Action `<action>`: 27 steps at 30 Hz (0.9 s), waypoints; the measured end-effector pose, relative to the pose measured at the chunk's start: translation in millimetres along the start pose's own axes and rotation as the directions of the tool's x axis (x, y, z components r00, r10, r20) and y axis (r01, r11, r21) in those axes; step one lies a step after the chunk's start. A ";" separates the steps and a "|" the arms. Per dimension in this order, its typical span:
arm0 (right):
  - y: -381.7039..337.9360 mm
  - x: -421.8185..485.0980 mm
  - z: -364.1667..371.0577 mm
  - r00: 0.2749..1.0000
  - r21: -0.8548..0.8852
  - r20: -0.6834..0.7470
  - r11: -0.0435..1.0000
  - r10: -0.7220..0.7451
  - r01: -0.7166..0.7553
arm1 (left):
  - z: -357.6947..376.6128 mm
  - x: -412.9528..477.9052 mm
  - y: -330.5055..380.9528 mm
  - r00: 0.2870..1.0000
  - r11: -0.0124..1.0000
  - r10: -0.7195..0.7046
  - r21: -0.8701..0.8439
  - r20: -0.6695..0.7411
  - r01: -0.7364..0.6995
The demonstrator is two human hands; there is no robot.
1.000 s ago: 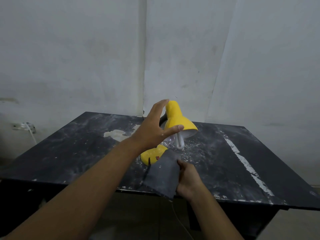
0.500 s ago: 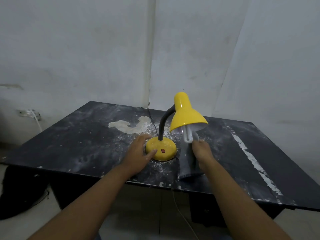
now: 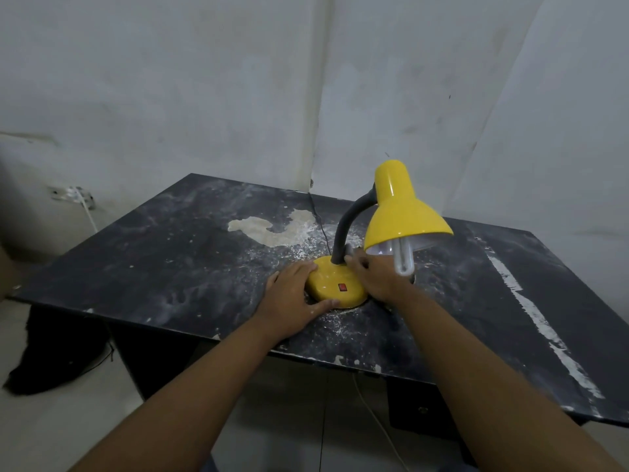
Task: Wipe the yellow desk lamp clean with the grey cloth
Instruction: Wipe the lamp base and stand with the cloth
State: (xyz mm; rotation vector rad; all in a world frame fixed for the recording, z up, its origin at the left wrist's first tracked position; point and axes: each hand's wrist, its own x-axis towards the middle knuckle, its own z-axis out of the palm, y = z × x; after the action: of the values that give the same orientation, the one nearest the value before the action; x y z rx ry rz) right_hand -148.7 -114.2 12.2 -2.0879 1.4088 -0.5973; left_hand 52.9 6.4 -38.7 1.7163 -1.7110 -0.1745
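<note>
Glossy yellow metal desk lamp (image 3: pixel 343 284) on dusty black table (image 3: pixel 163 267). Left hand (image 3: pixel 292 301) spread flat, bracing round base. Right hand (image 3: pixel 376 279) beside gooseneck, closed on grey cloth (image 3: pixel 350 249). Likely light, tippy, slippery; exposed bulb (image 3: pixel 403 262) above right grip fragile.

The yellow desk lamp (image 3: pixel 343 284) stands upright on the dusty black counter (image 3: pixel 170 267), its shade tipped toward the right with a white bulb (image 3: pixel 403 258) showing beneath. The left hand (image 3: pixel 292 301) lies flat against the left side of the lamp's base. The right hand (image 3: pixel 377 277) rests against the base's right side, under the shade, with a bit of grey cloth (image 3: pixel 350 249) at its fingertips beside the lamp's neck.
</note>
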 end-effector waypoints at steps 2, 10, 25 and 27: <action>3.6 0.3 7.6 0.995 -0.043 0.032 0.994 -0.099 0.100 | 0.8 0.5 -2.5 1.000 1.000 -0.001 0.000 -0.005 0.001; 24.2 18.8 -6.1 0.999 0.154 -0.051 0.988 -0.014 0.021 | 2.5 1.3 -5.6 1.000 1.000 -0.002 -0.013 -0.002 0.002; 22.8 13.6 -0.5 0.998 0.263 0.037 0.964 -0.056 0.044 | 3.6 2.4 -6.0 1.000 1.000 -0.024 -0.013 0.005 0.024; 21.5 8.8 7.0 0.995 0.142 0.002 0.985 -0.103 0.101 | 2.4 2.7 -4.2 0.999 0.999 -0.035 -0.027 -0.007 0.035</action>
State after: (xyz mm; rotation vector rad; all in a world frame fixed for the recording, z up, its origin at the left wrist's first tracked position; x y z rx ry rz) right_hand -156.0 -127.6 -6.7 -2.0554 1.2222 -0.7066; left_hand 55.4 2.6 -41.8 1.7256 -1.6670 -0.2063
